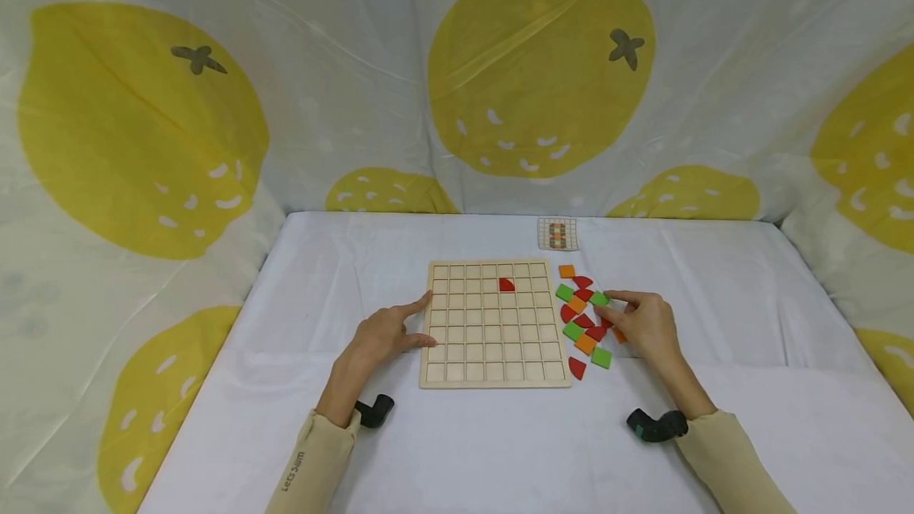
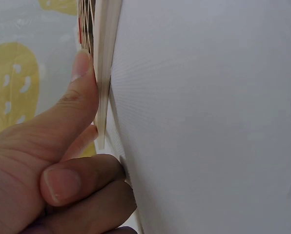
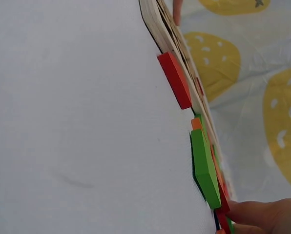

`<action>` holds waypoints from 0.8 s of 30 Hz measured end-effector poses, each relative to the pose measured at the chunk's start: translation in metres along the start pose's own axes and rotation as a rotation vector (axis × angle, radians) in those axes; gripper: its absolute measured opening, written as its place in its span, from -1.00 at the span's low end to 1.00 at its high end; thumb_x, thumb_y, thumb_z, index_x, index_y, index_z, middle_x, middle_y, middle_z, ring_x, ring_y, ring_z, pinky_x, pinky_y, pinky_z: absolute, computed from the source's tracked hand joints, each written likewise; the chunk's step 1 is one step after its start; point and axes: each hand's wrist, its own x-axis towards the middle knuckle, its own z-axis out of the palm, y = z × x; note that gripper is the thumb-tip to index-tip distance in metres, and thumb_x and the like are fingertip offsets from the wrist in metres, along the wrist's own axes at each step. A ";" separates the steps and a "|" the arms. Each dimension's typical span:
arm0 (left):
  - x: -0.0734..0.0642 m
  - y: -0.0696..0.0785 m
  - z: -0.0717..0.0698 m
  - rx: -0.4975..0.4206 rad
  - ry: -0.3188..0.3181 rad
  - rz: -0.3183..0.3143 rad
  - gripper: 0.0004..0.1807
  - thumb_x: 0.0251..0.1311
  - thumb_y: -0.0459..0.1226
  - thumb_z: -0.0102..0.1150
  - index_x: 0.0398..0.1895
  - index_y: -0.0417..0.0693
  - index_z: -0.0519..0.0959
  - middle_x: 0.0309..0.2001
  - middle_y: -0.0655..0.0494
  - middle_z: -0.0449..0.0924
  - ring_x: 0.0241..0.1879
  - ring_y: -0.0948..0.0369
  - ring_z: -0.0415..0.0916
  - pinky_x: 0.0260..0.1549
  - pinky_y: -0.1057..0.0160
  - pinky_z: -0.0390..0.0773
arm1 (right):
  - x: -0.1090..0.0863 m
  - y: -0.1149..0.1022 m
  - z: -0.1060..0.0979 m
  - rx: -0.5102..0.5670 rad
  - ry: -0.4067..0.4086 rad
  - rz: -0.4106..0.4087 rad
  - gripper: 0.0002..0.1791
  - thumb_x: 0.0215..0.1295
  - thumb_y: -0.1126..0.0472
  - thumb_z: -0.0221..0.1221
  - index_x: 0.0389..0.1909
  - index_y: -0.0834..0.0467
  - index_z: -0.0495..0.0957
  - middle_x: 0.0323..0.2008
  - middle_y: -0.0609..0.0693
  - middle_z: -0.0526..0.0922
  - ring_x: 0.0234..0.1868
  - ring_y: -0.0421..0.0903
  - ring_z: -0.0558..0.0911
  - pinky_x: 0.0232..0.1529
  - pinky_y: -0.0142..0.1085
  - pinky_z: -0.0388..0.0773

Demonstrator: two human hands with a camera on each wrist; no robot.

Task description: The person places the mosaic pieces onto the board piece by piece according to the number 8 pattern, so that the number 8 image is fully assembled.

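A square wooden grid board (image 1: 566, 377) lies flat on the white cloth. In one of its upper cells sits a red quarter-circle tile (image 1: 506, 285). My left hand (image 1: 382, 334) touches the board's left edge with extended thumb and index finger. The left wrist view shows its thumb (image 2: 82, 90) against the rim, the lower fingers folded. On the right side, my right hand (image 1: 646, 325) pinches a green square tile (image 1: 598, 299) between thumb and index fingertips at the edge of the loose tiles. Its thumb (image 3: 253, 214) shows low in the right wrist view.
Loose tiles lie along the board's right side: red quarter circles (image 1: 577, 368), green squares (image 1: 601, 358) and orange squares (image 1: 566, 270). A small pattern card (image 1: 558, 234) lies behind the board. Lemon-printed fabric (image 1: 357, 101) stands at the back and sides.
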 end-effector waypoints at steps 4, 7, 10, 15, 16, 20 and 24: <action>0.000 0.000 0.000 -0.004 -0.001 -0.002 -0.01 0.09 0.06 0.45 0.61 0.22 0.22 -0.70 0.22 0.21 -0.58 0.28 0.14 -0.50 0.29 0.23 | 0.000 0.000 0.000 0.008 0.007 0.004 -0.53 0.25 0.05 0.47 0.09 0.23 0.74 -0.72 -0.04 0.39 -0.67 -0.05 0.37 -0.66 -0.32 0.19; 0.000 0.000 0.000 -0.008 -0.004 -0.003 -0.01 0.11 0.07 0.44 0.61 0.21 0.22 -0.71 0.22 0.21 -0.60 0.29 0.14 -0.52 0.30 0.22 | 0.000 0.001 0.000 0.010 0.018 0.009 -0.54 0.24 0.06 0.47 0.07 0.25 0.74 -0.72 -0.04 0.39 -0.68 -0.06 0.38 -0.64 -0.32 0.20; 0.000 0.000 0.000 -0.014 -0.007 -0.004 -0.01 0.12 0.07 0.44 0.61 0.20 0.22 -0.71 0.23 0.21 -0.60 0.29 0.13 -0.52 0.31 0.20 | 0.000 0.001 0.000 0.022 0.025 0.013 -0.56 0.25 0.09 0.47 0.06 0.26 0.74 -0.70 -0.03 0.39 -0.66 -0.06 0.38 -0.63 -0.33 0.20; 0.000 0.000 0.000 -0.016 -0.005 -0.005 -0.02 0.12 0.07 0.45 0.61 0.20 0.22 -0.71 0.22 0.21 -0.60 0.29 0.13 -0.51 0.30 0.20 | 0.000 0.000 0.001 0.045 0.031 -0.005 -0.59 0.28 0.16 0.45 0.08 0.27 0.73 -0.68 -0.02 0.34 -0.65 -0.07 0.35 -0.63 -0.34 0.18; 0.000 0.000 0.000 -0.017 -0.004 -0.004 -0.02 0.12 0.06 0.45 0.61 0.20 0.22 -0.71 0.22 0.22 -0.60 0.29 0.13 -0.52 0.30 0.20 | 0.000 -0.001 0.002 0.052 0.033 -0.012 -0.60 0.28 0.16 0.44 0.08 0.26 0.73 -0.68 -0.03 0.33 -0.67 -0.08 0.34 -0.64 -0.34 0.17; 0.000 0.001 0.000 -0.017 -0.004 -0.002 -0.02 0.12 0.06 0.45 0.61 0.19 0.22 -0.71 0.22 0.21 -0.60 0.29 0.12 -0.52 0.30 0.20 | 0.000 -0.007 0.005 0.091 0.009 -0.056 -0.60 0.28 0.15 0.45 0.08 0.24 0.74 -0.70 -0.06 0.30 -0.71 -0.11 0.31 -0.66 -0.35 0.15; -0.001 0.001 0.000 -0.017 -0.004 -0.001 -0.02 0.12 0.06 0.45 0.61 0.19 0.23 -0.71 0.22 0.21 -0.60 0.29 0.12 -0.52 0.29 0.20 | -0.001 -0.017 0.015 0.145 -0.072 -0.094 -0.59 0.27 0.11 0.45 0.08 0.22 0.74 -0.68 -0.08 0.27 -0.66 -0.12 0.32 -0.64 -0.36 0.16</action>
